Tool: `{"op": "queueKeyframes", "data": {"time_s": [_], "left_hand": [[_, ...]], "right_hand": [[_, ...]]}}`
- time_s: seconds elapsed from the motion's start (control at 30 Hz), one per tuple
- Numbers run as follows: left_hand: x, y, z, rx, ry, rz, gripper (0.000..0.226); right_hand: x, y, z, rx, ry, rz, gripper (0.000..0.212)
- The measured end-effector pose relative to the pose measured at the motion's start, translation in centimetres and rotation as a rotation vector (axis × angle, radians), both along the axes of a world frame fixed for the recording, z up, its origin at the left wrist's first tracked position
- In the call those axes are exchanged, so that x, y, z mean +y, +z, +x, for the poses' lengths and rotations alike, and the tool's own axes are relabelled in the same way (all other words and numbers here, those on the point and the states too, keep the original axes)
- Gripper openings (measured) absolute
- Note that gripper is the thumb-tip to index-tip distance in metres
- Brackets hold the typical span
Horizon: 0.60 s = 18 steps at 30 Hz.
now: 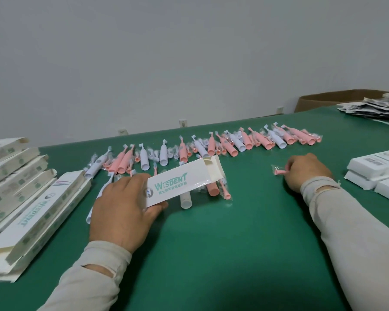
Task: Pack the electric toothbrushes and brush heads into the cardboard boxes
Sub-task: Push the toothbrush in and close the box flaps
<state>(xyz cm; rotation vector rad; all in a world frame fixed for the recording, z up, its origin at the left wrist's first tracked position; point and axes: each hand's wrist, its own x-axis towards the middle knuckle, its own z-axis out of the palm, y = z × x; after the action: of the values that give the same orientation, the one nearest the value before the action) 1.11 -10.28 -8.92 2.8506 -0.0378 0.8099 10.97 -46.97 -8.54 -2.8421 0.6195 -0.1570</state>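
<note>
White printed cardboard, a long narrow box (pixel 180 182) with teal lettering, sits in my left hand (pixel 124 212) at lower centre of the frame; my fingers wrap its near end and its far end flaps stand open. My right hand (pixel 305 170), right of centre, is curled on the green table mat (pixel 234 254), its fingertips pinching a small pink brush head in a clear wrapper (pixel 280 172) that pokes out to the left. Just under the open box lie a white toothbrush handle (pixel 185 199), a pink toothbrush handle (pixel 212 189) and another wrapped pink head (pixel 225 189). Beyond them, across the middle of the frame, runs a long row of pink and white toothbrushes with wrapped heads (pixel 211 147). At the left edge sits a stack of open-ended white boxes (pixel 20 189), and at the right edge a stack of closed white boxes (pixel 377 173). In the upper right corner lie a heap of grey printed sachets (pixel 373 107) and a brown carton (pixel 337 98).
</note>
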Motion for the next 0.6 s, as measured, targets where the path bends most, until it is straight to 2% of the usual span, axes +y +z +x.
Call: {"op": "queueKeyframes", "data": {"time_s": [0.1,0.13,0.17,0.27,0.33,0.4,0.47,0.53,0.6], "left_hand": [[0.0,0.1,0.0,0.013,0.006,-0.011,0.054],[0.0,0.2,0.0,0.017,0.009,-0.017,0.054],[0.0,0.2,0.0,0.019,0.014,-0.020,0.054],[0.0,0.3,-0.1,0.032,0.037,-0.020,0.055],[0.0,0.4,-0.1,0.042,0.051,-0.023,0.053],[0.0,0.4,-0.2,0.049,0.061,-0.017,0.052],[0.1,0.4,-0.1,0.054,0.075,-0.009,0.055],[0.1,0.3,-0.2,0.049,0.079,-0.016,0.056],[0.1,0.3,-0.2,0.043,0.075,-0.024,0.056]], "right_hand": [[1.0,0.6,-1.0,-0.009,0.050,-0.010,0.014],[1.5,0.7,-1.3,-0.063,0.108,0.021,0.018],[2.3,0.7,-1.6,-0.161,0.196,0.104,0.022],[5.7,1.7,-3.7,-0.549,0.507,0.553,0.016],[8.5,2.6,-5.5,-0.667,0.698,0.759,0.013],[10.6,2.8,-6.9,-0.684,0.828,0.939,0.008],[11.7,2.6,-7.7,-0.680,0.855,0.886,0.010],[11.4,2.3,-7.9,-0.642,0.841,0.591,0.028],[10.8,2.2,-7.7,-0.599,0.828,0.273,0.037]]}}
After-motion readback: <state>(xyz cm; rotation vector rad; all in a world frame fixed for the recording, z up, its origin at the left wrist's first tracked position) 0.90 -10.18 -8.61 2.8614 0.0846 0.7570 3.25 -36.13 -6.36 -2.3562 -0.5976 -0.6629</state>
